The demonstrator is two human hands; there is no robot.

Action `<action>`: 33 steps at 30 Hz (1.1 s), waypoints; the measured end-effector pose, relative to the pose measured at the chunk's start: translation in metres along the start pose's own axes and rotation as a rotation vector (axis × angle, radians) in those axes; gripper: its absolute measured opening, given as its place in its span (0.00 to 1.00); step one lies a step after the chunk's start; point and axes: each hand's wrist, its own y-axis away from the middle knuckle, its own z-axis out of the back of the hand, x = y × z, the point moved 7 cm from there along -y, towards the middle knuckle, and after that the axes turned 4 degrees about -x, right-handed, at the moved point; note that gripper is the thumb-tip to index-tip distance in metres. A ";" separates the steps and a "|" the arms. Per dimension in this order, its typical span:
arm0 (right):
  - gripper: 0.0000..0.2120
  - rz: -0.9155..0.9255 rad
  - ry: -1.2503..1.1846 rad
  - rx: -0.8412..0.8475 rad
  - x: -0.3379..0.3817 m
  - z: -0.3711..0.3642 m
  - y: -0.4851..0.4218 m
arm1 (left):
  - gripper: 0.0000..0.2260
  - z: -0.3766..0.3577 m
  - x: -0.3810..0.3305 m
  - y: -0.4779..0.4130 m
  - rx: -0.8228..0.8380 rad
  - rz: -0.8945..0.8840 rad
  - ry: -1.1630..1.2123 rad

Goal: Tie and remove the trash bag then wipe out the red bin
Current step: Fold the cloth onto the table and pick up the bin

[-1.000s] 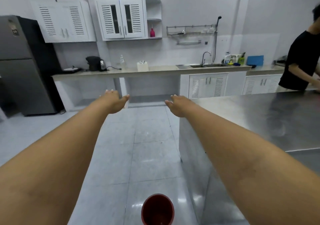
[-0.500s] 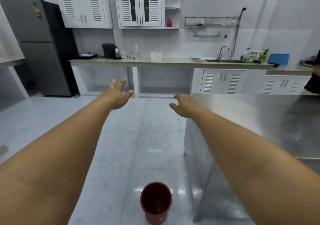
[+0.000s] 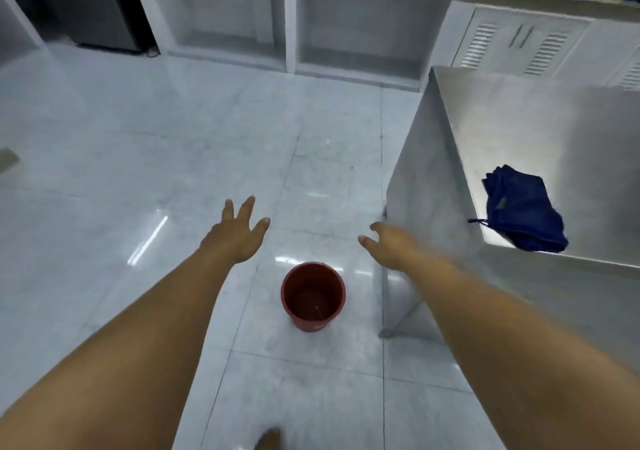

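Observation:
The red bin (image 3: 312, 296) stands upright on the tiled floor, with no bag visible inside it. My left hand (image 3: 237, 233) hovers above and to the left of the bin, fingers spread, holding nothing. Up and to the right of the bin, my right hand (image 3: 391, 243) is held out with its fingers loosely curled and nothing in them. A folded dark blue cloth (image 3: 521, 209) lies at the near edge of the steel table (image 3: 502, 131), to the right of my right hand. No trash bag is in view.
The steel table's leg (image 3: 389, 330) stands on the floor just right of the bin. White counters and louvred cabinets (image 3: 516, 46) line the far wall, and a dark fridge (image 3: 86, 3) stands at the back left. My bare toes (image 3: 268, 439) show at the bottom.
The view has tilted down from the far wall to the floor, bringing the bin to the middle and the blue cloth into sight. Both hands have dropped lower, towards the bin.

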 end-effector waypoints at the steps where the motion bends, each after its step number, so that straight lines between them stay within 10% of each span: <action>1: 0.29 -0.016 -0.002 0.026 -0.010 -0.022 -0.009 | 0.29 -0.023 0.013 -0.007 0.015 0.023 0.004; 17: 0.26 -0.527 -0.367 -0.005 -0.145 -0.399 -0.161 | 0.39 -0.423 0.177 -0.134 0.212 0.230 0.181; 33: 0.03 -0.880 -1.293 0.034 -0.188 -0.481 -0.148 | 0.09 -0.493 0.175 -0.148 0.316 0.565 0.627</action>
